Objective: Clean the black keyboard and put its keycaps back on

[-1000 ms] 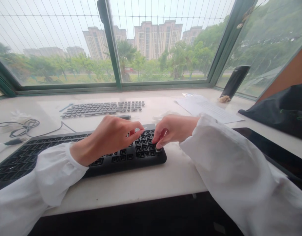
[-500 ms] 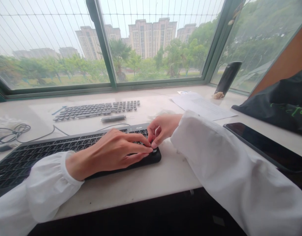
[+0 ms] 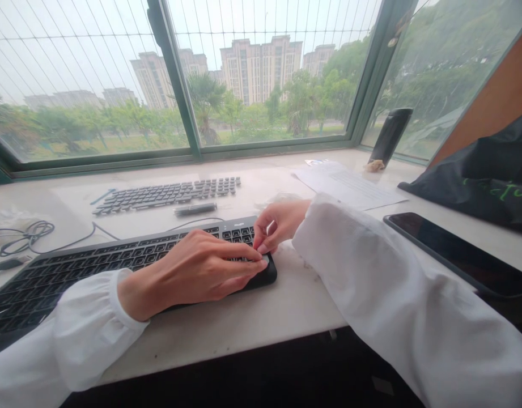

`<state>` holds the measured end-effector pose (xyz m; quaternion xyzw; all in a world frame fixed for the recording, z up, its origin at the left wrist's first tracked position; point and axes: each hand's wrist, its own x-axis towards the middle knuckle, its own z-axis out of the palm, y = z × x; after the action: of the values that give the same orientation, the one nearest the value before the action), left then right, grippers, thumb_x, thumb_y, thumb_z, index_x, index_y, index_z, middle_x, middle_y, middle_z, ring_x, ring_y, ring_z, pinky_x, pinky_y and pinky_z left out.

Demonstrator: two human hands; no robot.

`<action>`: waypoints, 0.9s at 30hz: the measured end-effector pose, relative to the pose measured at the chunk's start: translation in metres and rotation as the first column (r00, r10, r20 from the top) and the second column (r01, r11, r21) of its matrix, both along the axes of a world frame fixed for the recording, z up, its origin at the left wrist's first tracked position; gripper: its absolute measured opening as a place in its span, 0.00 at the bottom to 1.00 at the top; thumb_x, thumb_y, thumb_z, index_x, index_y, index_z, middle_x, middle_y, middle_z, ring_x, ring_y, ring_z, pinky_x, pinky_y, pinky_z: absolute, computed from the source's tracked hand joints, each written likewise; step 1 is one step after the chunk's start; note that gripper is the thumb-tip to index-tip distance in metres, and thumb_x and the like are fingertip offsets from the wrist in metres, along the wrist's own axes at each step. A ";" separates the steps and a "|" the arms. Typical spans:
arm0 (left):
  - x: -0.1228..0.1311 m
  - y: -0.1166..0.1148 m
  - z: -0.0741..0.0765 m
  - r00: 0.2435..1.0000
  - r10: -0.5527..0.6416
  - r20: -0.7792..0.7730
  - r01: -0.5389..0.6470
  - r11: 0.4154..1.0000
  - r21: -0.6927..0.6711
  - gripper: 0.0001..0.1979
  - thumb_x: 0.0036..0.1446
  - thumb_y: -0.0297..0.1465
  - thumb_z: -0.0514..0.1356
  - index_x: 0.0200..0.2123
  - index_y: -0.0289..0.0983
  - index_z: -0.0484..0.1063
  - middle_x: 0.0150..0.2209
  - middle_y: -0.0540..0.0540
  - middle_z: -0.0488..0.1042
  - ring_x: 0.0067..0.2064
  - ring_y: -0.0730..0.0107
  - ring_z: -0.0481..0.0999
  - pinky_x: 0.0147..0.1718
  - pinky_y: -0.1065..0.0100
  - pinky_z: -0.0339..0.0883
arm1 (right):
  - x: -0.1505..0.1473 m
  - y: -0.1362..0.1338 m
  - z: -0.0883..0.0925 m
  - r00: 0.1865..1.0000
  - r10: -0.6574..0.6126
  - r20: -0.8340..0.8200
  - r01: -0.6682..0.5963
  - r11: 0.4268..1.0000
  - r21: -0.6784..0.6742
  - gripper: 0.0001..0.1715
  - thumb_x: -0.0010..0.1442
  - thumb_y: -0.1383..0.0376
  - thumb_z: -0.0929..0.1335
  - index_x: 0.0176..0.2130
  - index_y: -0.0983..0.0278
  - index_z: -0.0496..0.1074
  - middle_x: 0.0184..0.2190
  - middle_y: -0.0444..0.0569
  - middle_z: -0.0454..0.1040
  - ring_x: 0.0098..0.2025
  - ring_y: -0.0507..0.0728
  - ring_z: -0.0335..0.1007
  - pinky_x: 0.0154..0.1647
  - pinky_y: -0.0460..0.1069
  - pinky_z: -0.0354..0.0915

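A black keyboard (image 3: pixel 94 258) with a silver-grey far edge lies on the white stone sill (image 3: pixel 226 340). My left hand (image 3: pixel 196 275) rests across its right end, fingers stretched flat over the keys near the front corner. Just above, my right hand (image 3: pixel 278 226) curls down, fingertips at the keys next to the left fingertips. Both hands cover the keys under them, so I cannot see whether either fingertip holds a small part. White puffed sleeves cover both forearms.
Rows of loose dark keycaps (image 3: pixel 167 194) and a grey pen-like tool (image 3: pixel 195 209) lie beyond the keyboard. A black cable (image 3: pixel 26 237) coils at left. Papers (image 3: pixel 346 187), a black bottle (image 3: pixel 390 136), a dark tablet (image 3: pixel 452 255) and a black bag (image 3: pixel 477 181) sit right.
My left hand has slid right and towards me, from above the number keys to across the keyboard's right end. My right hand has shifted up, away from the front corner, and the view has tilted slightly.
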<state>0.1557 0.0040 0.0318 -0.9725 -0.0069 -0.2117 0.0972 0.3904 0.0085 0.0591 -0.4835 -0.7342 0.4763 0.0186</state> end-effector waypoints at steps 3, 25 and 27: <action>-0.001 -0.001 -0.001 0.999 0.019 -0.048 -0.017 0.999 0.047 0.16 0.62 0.31 0.56 0.52 0.47 0.73 0.39 0.53 0.78 0.24 0.80 0.70 0.22 0.70 0.54 | 0.000 0.000 0.001 1.000 0.006 0.009 -0.006 1.000 -0.003 0.25 0.43 0.53 0.77 0.39 0.64 0.77 0.31 0.43 0.79 0.38 0.53 0.76 0.43 0.46 0.67; 0.003 -0.017 -0.007 0.991 0.135 -0.019 -0.136 0.987 -0.081 0.09 0.61 0.31 0.56 0.38 0.45 0.77 0.41 0.56 0.78 0.24 0.80 0.71 0.21 0.67 0.50 | -0.003 -0.004 0.004 0.991 -0.093 0.099 0.091 0.996 0.019 0.31 0.36 0.52 0.79 0.40 0.63 0.79 0.33 0.44 0.81 0.42 0.55 0.76 0.41 0.44 0.67; 0.004 -0.019 -0.005 0.988 0.151 -0.019 -0.152 0.985 -0.078 0.09 0.61 0.32 0.56 0.38 0.45 0.77 0.41 0.56 0.77 0.22 0.82 0.68 0.21 0.68 0.49 | -0.003 -0.004 0.006 0.988 -0.091 0.124 0.088 0.996 0.028 0.33 0.35 0.50 0.79 0.40 0.63 0.79 0.34 0.44 0.81 0.43 0.56 0.76 0.40 0.43 0.67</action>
<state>0.1594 -0.0148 0.0266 -0.9736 -0.0886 -0.1970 0.0743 0.3874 0.0040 0.0647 -0.5447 -0.7168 0.4353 -0.0009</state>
